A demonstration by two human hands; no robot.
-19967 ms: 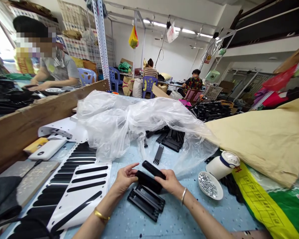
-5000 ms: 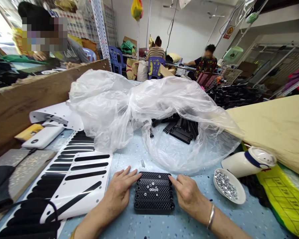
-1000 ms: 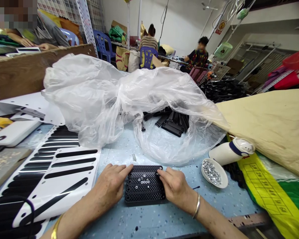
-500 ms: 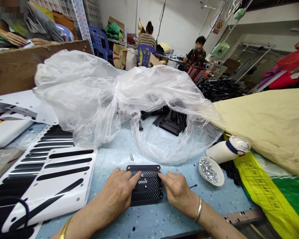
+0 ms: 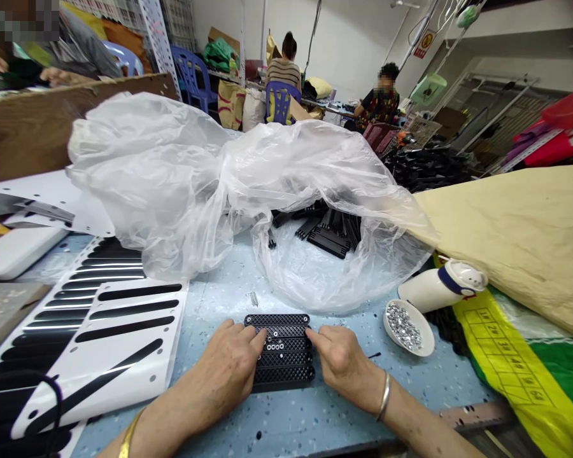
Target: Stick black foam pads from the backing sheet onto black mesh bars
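Left hand (image 5: 232,369) farther onto black grid parts (image 5: 282,350)

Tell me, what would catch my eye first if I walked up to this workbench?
Probably the big crumpled clear plastic bag spread across the middle of the blue table, with black plastic parts spilling from its mouth. Right in front, the left hand and right hand press on either side of a row of black perforated strips lying flat, and a small white dish of shiny metal bits sits to the right.

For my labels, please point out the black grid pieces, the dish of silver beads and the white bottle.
black grid pieces (image 5: 286,364): head view, lower strip.
dish of silver beads (image 5: 426,347): head view, white rim.
white bottle (image 5: 424,294): head view, body.
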